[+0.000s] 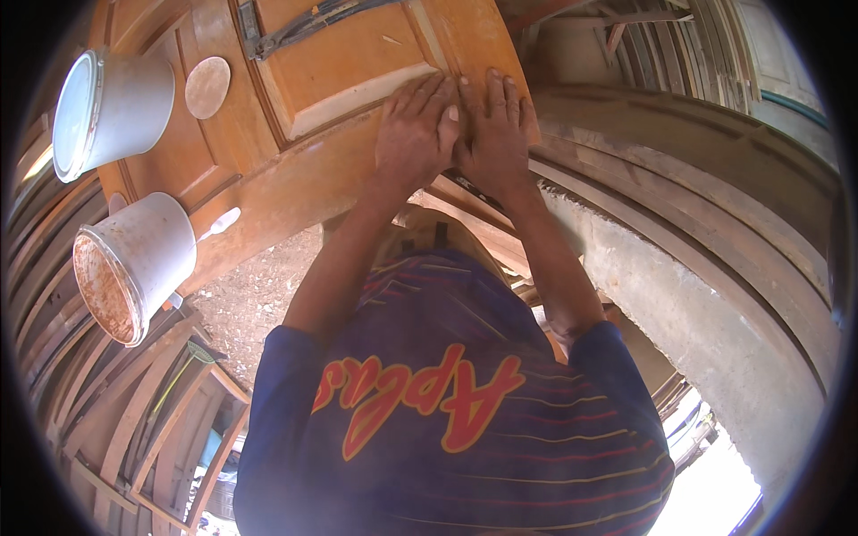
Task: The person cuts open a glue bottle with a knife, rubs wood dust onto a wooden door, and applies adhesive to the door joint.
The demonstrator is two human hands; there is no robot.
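Note:
An orange-brown wooden door (295, 179) lies flat in front of me, with a raised panel (349, 62) in its middle. Both of my hands press flat on the door's wood just past the panel's lower right corner. My left hand (416, 129) and my right hand (497, 134) lie side by side and touch each other, fingers stretched out and close together. Nothing shows in either hand; whatever may lie under the palms is hidden. My blue striped shirt fills the lower part of the view.
Two white buckets stand on the door's left side: one (112, 107) white inside, one (134, 263) stained rusty brown. A round disc (207, 87) and a small white spoon-like piece (219, 223) lie near them. A concrete ledge (679, 295) and stacked wooden frames (706, 179) run along the right.

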